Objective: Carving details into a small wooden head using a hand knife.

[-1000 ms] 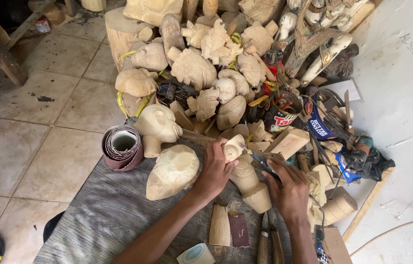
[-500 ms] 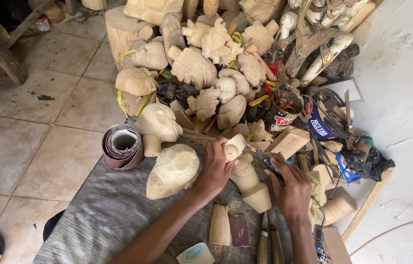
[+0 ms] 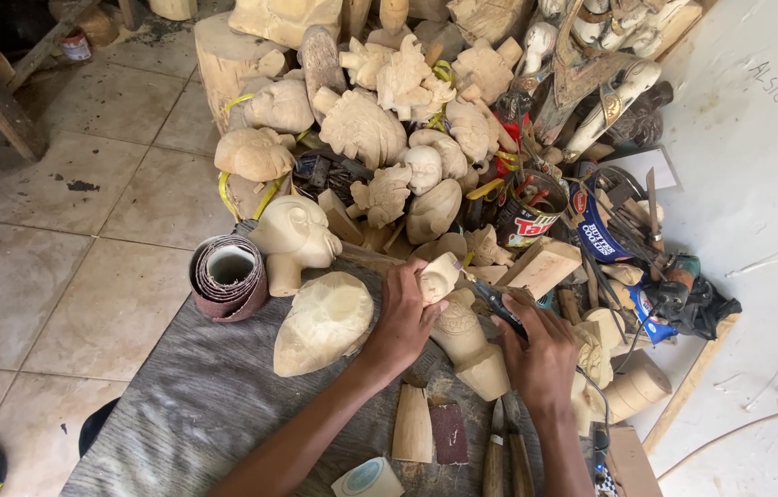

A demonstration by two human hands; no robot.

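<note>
Hardly anything has shifted: the left hand [image 3: 404, 317] still clamps its fingers round the pale carved wooden figure [image 3: 455, 322], while the right hand [image 3: 543, 354], fingers closed, apparently works a dark-handled carving tool [image 3: 499, 309] against it.

The wooden figure [image 3: 456, 324] stands near the middle of the tabletop [image 3: 177, 414], between the left hand [image 3: 404, 317] on its left and the right hand [image 3: 543, 354] on its right. The right hand's carving tool [image 3: 495, 308] lies against the figure's upper right side. Left of the left hand lies an unfinished mask [image 3: 322, 322]; behind that stands a carved head [image 3: 295, 237], with a roll of sandpaper [image 3: 228, 276] to its left at the tabletop's edge. Nearer the person, a wood wedge [image 3: 413, 425] and a sanding block [image 3: 449, 433] lie side by side, with two chisel handles [image 3: 506, 456] to their right. A heap of carvings [image 3: 389, 110] rises behind everything.
</note>
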